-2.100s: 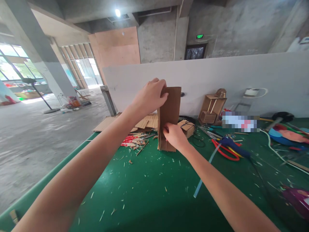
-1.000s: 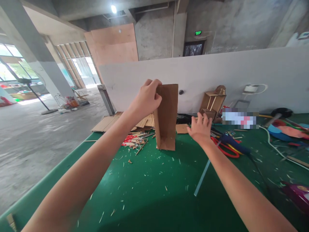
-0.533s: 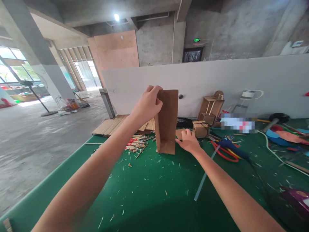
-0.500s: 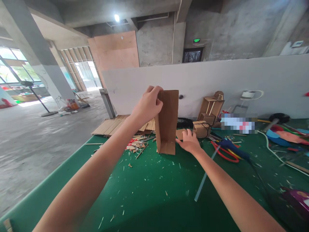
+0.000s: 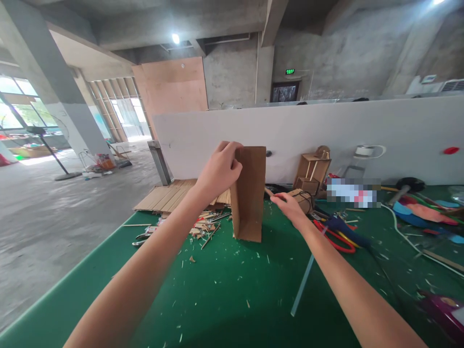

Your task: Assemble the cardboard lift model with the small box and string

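Note:
A tall, open-sided cardboard box (image 5: 252, 193) stands upright on the green table (image 5: 217, 299). My left hand (image 5: 223, 166) is closed on its top left edge, thumb inside. To the right of the box, my right hand (image 5: 290, 208) pinches a small cardboard piece (image 5: 268, 192), seen nearly edge-on and partly hidden by my fingers. Just past that hand sits a small cardboard block (image 5: 303, 200) with a dark cord around it. A blue hot glue gun (image 5: 342, 224) with a translucent glue stick (image 5: 302, 285) lies near my right forearm.
Flat cardboard sheets (image 5: 163, 195) and a pile of scraps (image 5: 206, 224) lie behind my left arm. At the back stands a cardboard model (image 5: 313, 169) against the white partition (image 5: 217, 130). Red-handled scissors (image 5: 339, 244), a white cable (image 5: 402, 232) and a purple object (image 5: 444, 311) are on the right.
My right hand, earlier spread over the small cardboard piece on the table, now pinches it, tilted up. My left hand keeps hold of the box. The camera view has tilted slightly upward.

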